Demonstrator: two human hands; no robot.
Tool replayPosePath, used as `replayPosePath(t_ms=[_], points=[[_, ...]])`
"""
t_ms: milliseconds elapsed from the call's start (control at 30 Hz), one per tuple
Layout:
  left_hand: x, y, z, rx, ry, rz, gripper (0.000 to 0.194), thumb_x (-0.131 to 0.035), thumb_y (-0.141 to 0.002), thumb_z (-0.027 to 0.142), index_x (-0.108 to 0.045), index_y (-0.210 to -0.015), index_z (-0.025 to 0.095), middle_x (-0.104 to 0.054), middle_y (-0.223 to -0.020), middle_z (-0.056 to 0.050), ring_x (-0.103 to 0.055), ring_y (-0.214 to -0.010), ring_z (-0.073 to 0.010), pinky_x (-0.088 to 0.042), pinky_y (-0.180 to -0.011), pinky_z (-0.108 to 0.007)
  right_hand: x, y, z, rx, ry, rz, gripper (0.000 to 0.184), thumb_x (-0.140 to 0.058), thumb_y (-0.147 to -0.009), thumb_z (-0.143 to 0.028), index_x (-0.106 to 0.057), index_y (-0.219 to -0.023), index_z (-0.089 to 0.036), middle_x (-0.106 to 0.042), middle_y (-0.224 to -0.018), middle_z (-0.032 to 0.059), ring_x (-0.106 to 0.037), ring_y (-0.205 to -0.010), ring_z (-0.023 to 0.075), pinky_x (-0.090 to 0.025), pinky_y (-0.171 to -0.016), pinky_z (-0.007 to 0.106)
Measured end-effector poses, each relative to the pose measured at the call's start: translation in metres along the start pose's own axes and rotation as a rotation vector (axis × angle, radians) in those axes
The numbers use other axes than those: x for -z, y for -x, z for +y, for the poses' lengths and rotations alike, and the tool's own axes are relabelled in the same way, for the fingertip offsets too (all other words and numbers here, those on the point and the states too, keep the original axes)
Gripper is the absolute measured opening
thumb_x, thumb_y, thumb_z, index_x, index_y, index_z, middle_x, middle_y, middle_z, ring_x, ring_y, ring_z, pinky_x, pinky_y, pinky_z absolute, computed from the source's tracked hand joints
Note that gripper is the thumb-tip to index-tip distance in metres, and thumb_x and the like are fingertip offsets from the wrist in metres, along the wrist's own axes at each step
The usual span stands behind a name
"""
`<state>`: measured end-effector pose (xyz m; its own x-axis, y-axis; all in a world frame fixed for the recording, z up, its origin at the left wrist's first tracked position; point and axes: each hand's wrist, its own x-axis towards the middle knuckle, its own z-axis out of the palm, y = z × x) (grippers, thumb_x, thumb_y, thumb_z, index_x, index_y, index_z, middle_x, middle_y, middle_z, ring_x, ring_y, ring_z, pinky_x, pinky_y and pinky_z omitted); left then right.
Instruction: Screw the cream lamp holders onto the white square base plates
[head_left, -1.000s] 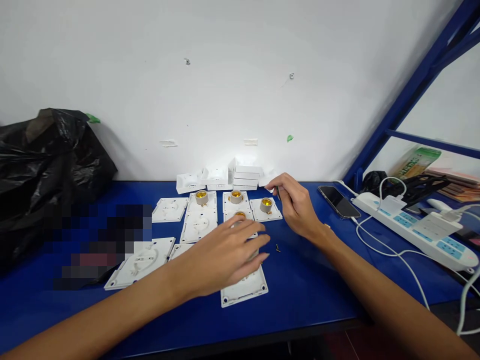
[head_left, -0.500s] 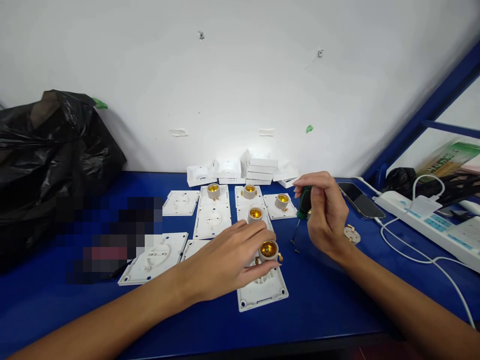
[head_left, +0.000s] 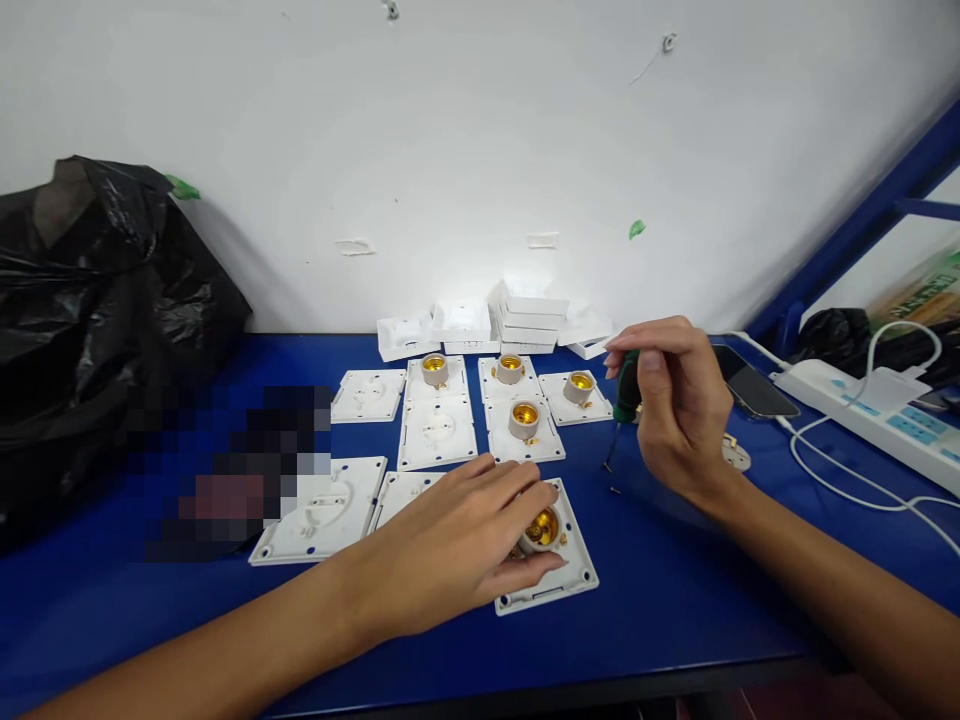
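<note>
- Socket (head_left: 543, 528) sat on the near white plate (head_left: 573, 565), upon the bench (head_left: 660, 610); the grip of the left hand (head_left: 469, 530) was closed around its side. Fingers hid part of the seating, so alignment could not be verified.
- Judged risk: sideways pressure from those fingers could have shifted the socket off its mounting holes.
- The grip of the right hand (head_left: 686, 405) was closed on a green-handled screwdriver (head_left: 625, 400), tip down near a small screw (head_left: 615, 490) on the bench. Whether the tip carried another screw could not be confirmed.
- Judged risk: a light knock could have sent the loose screw rolling; a poorly seated one could have dropped off the tip.
- Judged risk: overtightening could have cracked the plate.
</note>
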<state>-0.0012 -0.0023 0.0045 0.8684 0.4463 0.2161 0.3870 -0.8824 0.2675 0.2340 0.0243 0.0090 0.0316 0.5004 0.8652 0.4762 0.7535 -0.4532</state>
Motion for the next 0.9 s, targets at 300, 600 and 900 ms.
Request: replayPosePath(t_ms=[300, 600, 900], points=[[0.0073, 0.0014, -0.0061, 0.054, 0.251, -0.039, 0.021, -0.07, -0.097, 0.029, -0.062, -0.115, 0.023, -0.065, -0.106, -0.001, -0.062, -0.099, -0.0206, -0.049, -0.09, -0.032, 0.0033, 0.0018, 0.0027, -0.052, 0.036, -0.113, 0.016, -0.053, -0.103, -0.024, -0.063, -0.116, -0.026, -0.066, -0.094, 0.0037, -0.064, -0.083, 0.0195, -0.051, -0.073, 0.039], [0.0073, 0.0032, -0.008, 0.068, 0.355, -0.038, 0.028, -0.069, -0.1, 0.03, -0.061, -0.126, 0.025, -0.066, -0.111, -0.003, -0.065, -0.104, -0.0211, -0.052, -0.093, -0.034, 0.0046, 0.0015, 0.0088, -0.043, 0.053, -0.052, 0.017, -0.055, -0.103, -0.028, -0.064, -0.118, -0.026, -0.066, -0.095, 0.0038, -0.062, -0.081, 0.0194, -0.051, -0.072, 0.039], [0.0079, 0.0032, -0.0078, 0.049, 0.31, -0.045, 0.028, -0.067, -0.101, 0.029, -0.06, -0.128, 0.023, -0.066, -0.109, -0.004, -0.066, -0.102, -0.0201, -0.052, -0.09, -0.03, 0.0047, 0.0015, 0.0073, -0.036, 0.013, -0.1, 0.02, -0.053, -0.104, -0.024, -0.062, -0.121, -0.026, -0.068, -0.1, 0.0044, -0.065, -0.091, 0.02, -0.052, -0.079, 0.04]])
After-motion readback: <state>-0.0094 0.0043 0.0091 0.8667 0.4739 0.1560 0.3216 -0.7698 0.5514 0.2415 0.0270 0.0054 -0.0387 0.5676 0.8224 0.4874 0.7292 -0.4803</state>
